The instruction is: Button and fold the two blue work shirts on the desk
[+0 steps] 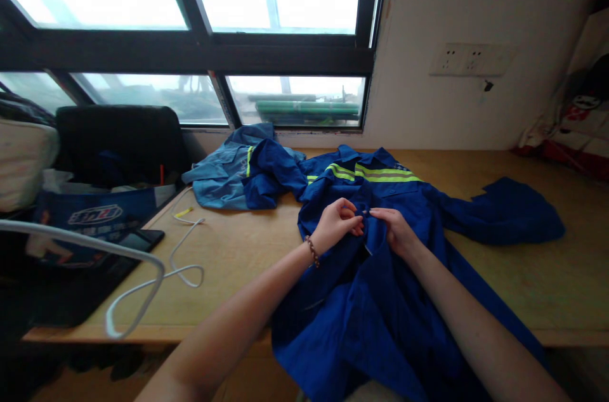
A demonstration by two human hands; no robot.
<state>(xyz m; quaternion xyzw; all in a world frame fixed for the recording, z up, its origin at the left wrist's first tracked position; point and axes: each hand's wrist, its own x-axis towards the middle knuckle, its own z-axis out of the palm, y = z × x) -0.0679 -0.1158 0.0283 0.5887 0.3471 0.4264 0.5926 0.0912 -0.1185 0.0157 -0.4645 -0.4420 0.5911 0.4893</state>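
A dark blue work coverall [404, 218] with yellow-and-silver reflective strips is spread on the wooden table, its lower part hanging over the front edge. My left hand [340, 221] has its fingers curled in a pinch on the garment's front opening. Facing it, my right hand [394, 227] pinches the other side of the opening between thumb and fingers. A small light spot, perhaps a button, shows between the fingertips; it is too small to make out. One sleeve [514, 215] stretches to the right, and the other lies bent over a light blue garment [219, 170].
A white cable [178, 269] loops across the left of the table [247, 262]. Beside it are a flat black object [109, 275], a printed blue bag [95, 215] and a black chair back [118, 142]. Windows and a wall socket [473, 59] are behind.
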